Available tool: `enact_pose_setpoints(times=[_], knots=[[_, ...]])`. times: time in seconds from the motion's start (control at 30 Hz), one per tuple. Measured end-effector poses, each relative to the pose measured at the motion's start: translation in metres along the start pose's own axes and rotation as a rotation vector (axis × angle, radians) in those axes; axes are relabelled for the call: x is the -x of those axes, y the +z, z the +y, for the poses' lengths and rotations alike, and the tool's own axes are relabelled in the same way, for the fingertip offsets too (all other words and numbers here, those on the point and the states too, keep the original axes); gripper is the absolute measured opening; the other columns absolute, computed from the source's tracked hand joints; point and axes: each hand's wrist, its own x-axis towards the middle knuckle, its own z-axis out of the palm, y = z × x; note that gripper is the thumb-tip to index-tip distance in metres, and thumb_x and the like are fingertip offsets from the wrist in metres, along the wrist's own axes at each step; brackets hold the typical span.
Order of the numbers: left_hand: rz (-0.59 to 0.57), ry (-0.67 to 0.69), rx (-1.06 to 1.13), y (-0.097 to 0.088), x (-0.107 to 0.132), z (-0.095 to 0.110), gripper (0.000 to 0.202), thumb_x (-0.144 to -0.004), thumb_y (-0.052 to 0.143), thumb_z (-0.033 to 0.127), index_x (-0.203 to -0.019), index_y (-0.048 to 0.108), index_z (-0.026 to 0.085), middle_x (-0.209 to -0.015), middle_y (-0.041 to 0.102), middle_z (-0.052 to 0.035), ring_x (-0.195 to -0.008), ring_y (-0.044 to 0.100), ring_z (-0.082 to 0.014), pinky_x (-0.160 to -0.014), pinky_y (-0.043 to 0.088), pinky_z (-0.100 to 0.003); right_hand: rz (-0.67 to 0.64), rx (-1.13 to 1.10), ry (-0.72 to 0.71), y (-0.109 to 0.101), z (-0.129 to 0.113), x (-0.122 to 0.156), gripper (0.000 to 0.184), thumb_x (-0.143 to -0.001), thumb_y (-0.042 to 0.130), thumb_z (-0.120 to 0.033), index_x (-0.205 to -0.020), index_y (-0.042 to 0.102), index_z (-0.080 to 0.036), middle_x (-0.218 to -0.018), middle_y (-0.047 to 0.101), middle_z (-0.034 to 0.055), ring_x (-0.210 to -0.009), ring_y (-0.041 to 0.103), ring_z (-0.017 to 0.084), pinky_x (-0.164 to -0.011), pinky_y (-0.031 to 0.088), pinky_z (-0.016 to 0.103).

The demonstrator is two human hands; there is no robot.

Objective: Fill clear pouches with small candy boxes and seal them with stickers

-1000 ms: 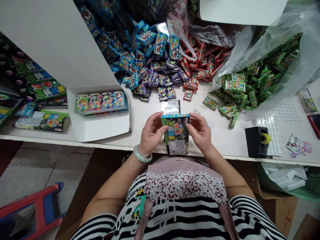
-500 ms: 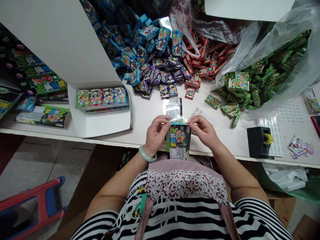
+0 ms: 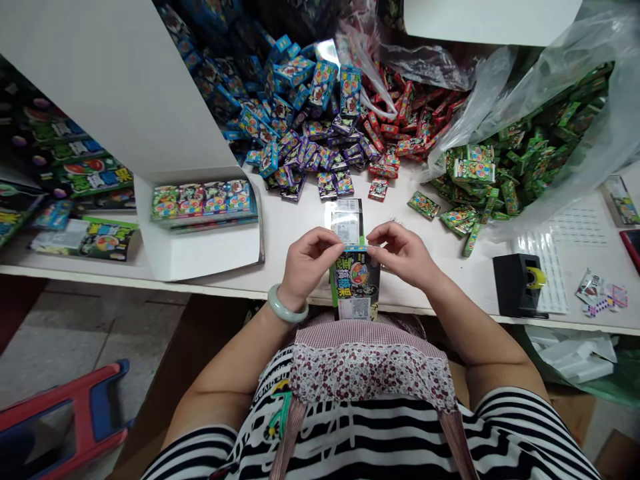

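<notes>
A black printed candy box lies at the table's front edge, its lower end against the apron. A thin blue strip shows along its far edge, and a panel with a white label extends beyond. My left hand is closed, thumb and forefinger pinching the left end of that far edge. At the right end, my right hand has curled fingers, thumb and forefinger tips at the edge. What lies exactly between the fingertips is too small to make out.
Piles of small blue, purple, red and green candy boxes cover the back. An open white carton stands left, holding several small boxes. A black tape dispenser sits right. A red and blue stool stands on the floor.
My right hand has shifted left along the box's far edge, its fingertips nearer my left hand's. My left hand has moved slightly left. The shiny clear film between them no longer shows plainly.
</notes>
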Motion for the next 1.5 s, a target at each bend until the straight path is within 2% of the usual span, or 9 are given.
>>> enact_pose_setpoints(times=[0.23, 0.47, 0.6, 0.77, 0.87, 0.93, 1.1, 1.33, 1.5], knots=[[-0.116, -0.036, 0.032, -0.006, -0.004, 0.006, 0.012, -0.079, 0.074, 0.024, -0.074, 0.064, 0.019, -0.075, 0.064, -0.0002, -0.071, 0.059, -0.0122, -0.065, 0.052, -0.028, -0.174, -0.018, 0.107, -0.007, -0.007, -0.006, 0.016, -0.080, 0.068, -0.034, -0.079, 0.059, -0.020, -0.076, 0.060, -0.0007, -0.065, 0.056, 0.011, -0.057, 0.047, 0.026], [-0.319, 0.142, -0.068, -0.023, 0.005, 0.007, 0.004, -0.089, 0.067, 0.025, -0.087, 0.069, 0.022, -0.094, 0.067, -0.0040, -0.088, 0.065, -0.0143, -0.075, 0.055, -0.030, -0.094, 0.229, -0.263, -0.005, -0.006, 0.017, 0.004, -0.087, 0.065, -0.028, -0.088, 0.064, -0.024, -0.094, 0.063, 0.0032, -0.091, 0.060, 0.016, -0.072, 0.052, 0.031], [-0.274, 0.091, -0.047, -0.017, 0.009, -0.003, 0.009, -0.087, 0.069, 0.025, -0.095, 0.067, 0.022, -0.091, 0.066, -0.0027, -0.086, 0.065, -0.0139, -0.073, 0.055, -0.027, 0.001, 0.255, -0.342, 0.006, 0.011, 0.023, 0.003, -0.090, 0.060, -0.025, -0.090, 0.063, -0.024, -0.093, 0.063, 0.0029, -0.092, 0.060, 0.017, -0.079, 0.052, 0.034], [-0.167, 0.103, -0.093, -0.014, 0.006, -0.013, 0.003, -0.088, 0.066, 0.022, -0.091, 0.068, 0.022, -0.088, 0.065, -0.0021, -0.085, 0.063, -0.0140, -0.075, 0.052, -0.027, 0.073, 0.163, -0.162, -0.032, 0.053, 0.008, 0.021, -0.091, 0.057, -0.038, -0.104, 0.066, -0.023, -0.107, 0.065, 0.0059, -0.099, 0.062, 0.018, -0.084, 0.052, 0.035], [-0.068, 0.059, -0.121, -0.017, 0.003, -0.022, 0.002, -0.085, 0.068, 0.022, -0.085, 0.067, 0.022, -0.085, 0.065, -0.0006, -0.081, 0.062, -0.0137, -0.073, 0.050, -0.027, 0.383, 0.399, 0.071, -0.070, 0.081, -0.003, 0.021, -0.090, 0.054, -0.030, -0.100, 0.068, -0.019, -0.103, 0.066, 0.0073, -0.087, 0.063, 0.018, -0.083, 0.051, 0.035], [-0.030, 0.005, -0.159, -0.017, 0.002, -0.028, 0.005, -0.083, 0.069, 0.024, -0.086, 0.067, 0.021, -0.085, 0.066, -0.0007, -0.081, 0.062, -0.0140, -0.073, 0.051, -0.027, 0.418, 0.614, 0.189, -0.084, 0.092, -0.011, 0.021, -0.089, 0.054, -0.024, -0.101, 0.069, -0.017, -0.106, 0.066, 0.0086, -0.086, 0.062, 0.019, -0.086, 0.049, 0.036], [-0.028, -0.044, -0.202, -0.015, 0.003, -0.034, 0.010, -0.083, 0.070, 0.028, -0.089, 0.067, 0.021, -0.089, 0.066, -0.0014, -0.085, 0.062, -0.0148, -0.077, 0.052, -0.028, 0.308, 0.847, 0.334, -0.078, 0.094, -0.029, 0.024, -0.091, 0.059, -0.030, -0.110, 0.070, -0.020, -0.114, 0.065, 0.0082, -0.092, 0.064, 0.021, -0.085, 0.048, 0.036], [-0.008, -0.068, -0.211, -0.020, 0.003, -0.037, 0.012, -0.082, 0.070, 0.030, -0.089, 0.066, 0.021, -0.089, 0.066, -0.0016, -0.084, 0.062, -0.0151, -0.076, 0.052, -0.029, 0.287, 0.910, 0.349, -0.070, 0.095, -0.037, 0.028, -0.092, 0.057, -0.027, -0.118, 0.067, -0.022, -0.118, 0.065, 0.0080, -0.100, 0.064, 0.024, -0.084, 0.048, 0.036], [-0.007, -0.071, -0.214, -0.019, 0.001, -0.037, 0.013, -0.082, 0.069, 0.032, -0.088, 0.065, 0.021, -0.087, 0.066, -0.0013, -0.083, 0.062, -0.0153, -0.074, 0.051, -0.029, 0.280, 0.852, 0.322, -0.066, 0.101, -0.043, 0.020, -0.088, 0.056, -0.019, -0.103, 0.070, -0.020, -0.113, 0.064, 0.0083, -0.096, 0.063, 0.023, -0.089, 0.048, 0.036]])
